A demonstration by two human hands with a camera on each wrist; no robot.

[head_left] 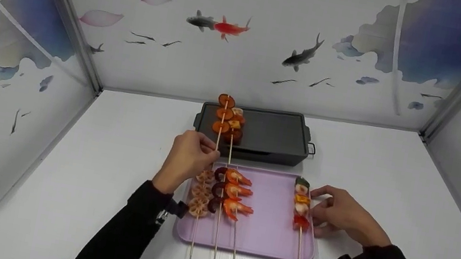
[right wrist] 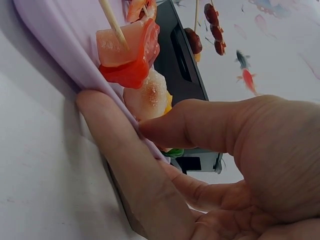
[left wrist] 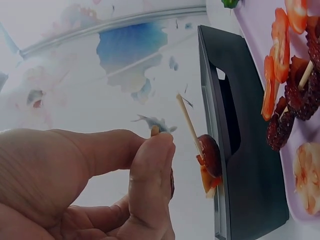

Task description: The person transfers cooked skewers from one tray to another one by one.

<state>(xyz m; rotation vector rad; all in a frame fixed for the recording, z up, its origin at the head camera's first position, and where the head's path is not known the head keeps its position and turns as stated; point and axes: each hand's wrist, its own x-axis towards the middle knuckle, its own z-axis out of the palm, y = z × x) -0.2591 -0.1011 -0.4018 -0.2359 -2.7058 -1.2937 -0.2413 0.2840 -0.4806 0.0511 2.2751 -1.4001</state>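
Observation:
My left hand (head_left: 190, 155) pinches the bare stick of a skewer of round brown slices (head_left: 224, 113) between thumb and fingertips. That skewer is raised over the left part of a dark grill pan (head_left: 275, 132). A mixed skewer (head_left: 235, 124) lies on the pan just beside it, partly hidden behind the slices. My right hand (head_left: 341, 214) grips the right rim of a pink tray (head_left: 264, 235), with the thumb (right wrist: 185, 122) inside and a finger along the outer side. Against that rim lies a skewer of white, yellow and red pieces (head_left: 302, 204).
On the tray's left side lie a skewer of lotus root slices (head_left: 201, 193), a skewer of dark red curled pieces (head_left: 217, 189) and a shrimp skewer (head_left: 238, 192). Their sticks jut past the tray's front edge. Patterned panels (head_left: 259, 73) enclose the white table (head_left: 126, 130).

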